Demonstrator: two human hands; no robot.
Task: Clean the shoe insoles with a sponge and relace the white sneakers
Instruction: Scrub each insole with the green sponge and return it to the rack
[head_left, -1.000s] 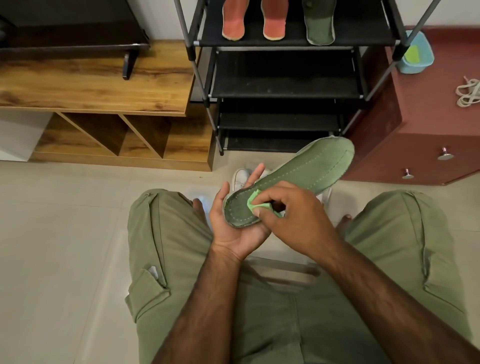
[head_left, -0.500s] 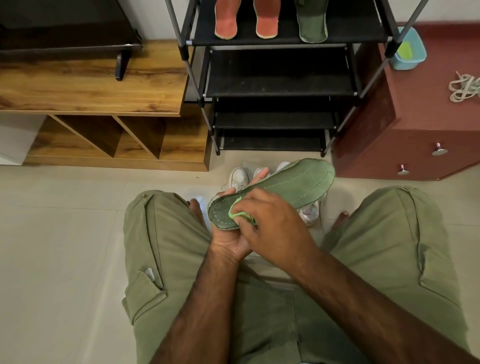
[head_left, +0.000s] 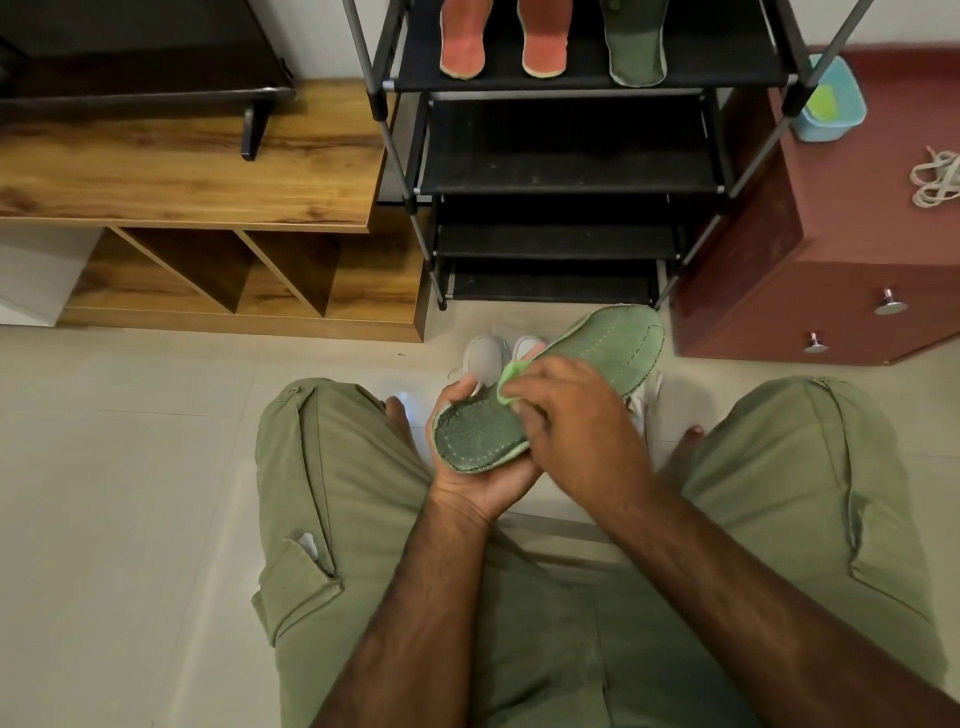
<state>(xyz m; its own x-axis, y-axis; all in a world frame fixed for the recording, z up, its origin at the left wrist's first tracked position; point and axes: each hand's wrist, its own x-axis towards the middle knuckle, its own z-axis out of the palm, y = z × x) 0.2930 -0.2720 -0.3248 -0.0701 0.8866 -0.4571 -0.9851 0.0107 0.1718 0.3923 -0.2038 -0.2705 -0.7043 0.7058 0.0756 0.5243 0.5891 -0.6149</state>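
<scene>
The green insole (head_left: 608, 348) is held between the knees, heel end cupped in the curled left hand (head_left: 483, 488), long axis running away and rightward toward the red cabinet (head_left: 779, 301). The right hand (head_left: 576, 426) pinches a green sponge (head_left: 511, 374) against its middle; the toe half beyond hangs free over the white sneakers (head_left: 483, 358), open for strokes.

Olive-green cargo shorts (head_left: 519, 649), loose fit w/ stitched seams down each leg & a flap pocket (head_left: 296, 587) on the left thigh, smth white (head_left: 310, 545) poking out of it. Forearms (head_left: 415, 597) bare & hairy. Left hand (head_left: 478, 483) & right hand (head_left: 576, 415) bare, toes (head_left: 397, 410) bare too.
</scene>
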